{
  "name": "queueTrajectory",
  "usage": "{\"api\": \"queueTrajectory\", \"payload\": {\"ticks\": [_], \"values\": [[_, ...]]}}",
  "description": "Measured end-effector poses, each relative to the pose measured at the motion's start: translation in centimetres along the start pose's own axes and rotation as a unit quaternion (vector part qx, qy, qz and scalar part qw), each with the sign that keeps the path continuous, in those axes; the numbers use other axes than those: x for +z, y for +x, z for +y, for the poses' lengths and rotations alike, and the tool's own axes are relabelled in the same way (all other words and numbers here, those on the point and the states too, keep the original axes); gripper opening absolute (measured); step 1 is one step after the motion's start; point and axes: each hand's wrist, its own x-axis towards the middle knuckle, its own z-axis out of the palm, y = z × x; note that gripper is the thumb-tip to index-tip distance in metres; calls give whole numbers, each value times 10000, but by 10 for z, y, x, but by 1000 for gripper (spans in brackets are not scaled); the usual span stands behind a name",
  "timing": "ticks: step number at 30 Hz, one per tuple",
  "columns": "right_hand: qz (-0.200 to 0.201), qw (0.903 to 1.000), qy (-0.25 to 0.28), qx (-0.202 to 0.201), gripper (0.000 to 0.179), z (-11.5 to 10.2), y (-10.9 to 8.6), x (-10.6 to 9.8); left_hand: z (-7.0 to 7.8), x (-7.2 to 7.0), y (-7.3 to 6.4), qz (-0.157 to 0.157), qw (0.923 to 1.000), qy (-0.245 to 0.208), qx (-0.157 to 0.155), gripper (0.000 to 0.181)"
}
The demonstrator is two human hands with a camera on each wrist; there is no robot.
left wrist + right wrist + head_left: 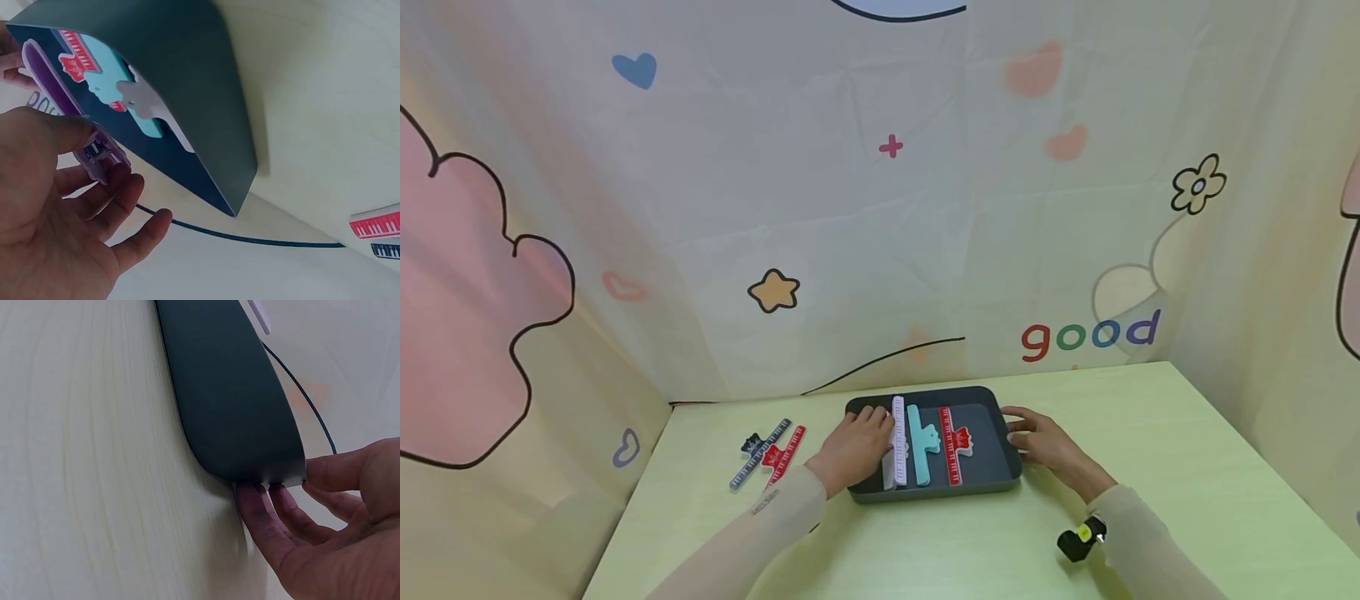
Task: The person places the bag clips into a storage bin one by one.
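Left hand (859, 442): I record the thumb and forefinger closed in a pinch on the spring end of a lavender piano-key clip (899, 442), the other fingers loosely bent. The clip is over the left part of the dark grey tray (990, 446); I cannot tell whether it touches anything below.

Right hand (1047, 446): fingers bent, thumb at the rim and fingertips against the outer wall, gripping the tray at its right side.

Inside the tray I find a pale grey clip (140, 100) near the left, then a teal clip (919, 446), then a red clip (952, 446), the last two apart. Left of the tray, a black clip (760, 456) and a second red clip (787, 458) lie aslant on the tabletop (925, 550). A printed curtain (820, 200) stands behind.
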Motion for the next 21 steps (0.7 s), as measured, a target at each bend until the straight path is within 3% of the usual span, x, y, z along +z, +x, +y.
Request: {"api": "queueTrajectory", "payload": {"ticks": [13, 21], "values": [[-28, 9999, 115, 44, 56, 0, 0, 0, 9, 1, 11, -567, 9980, 240, 120, 49], [-4, 9999, 104, 28, 56, 1, 0, 0, 11, 4, 17, -595, 9974, 386, 106, 48]]}}
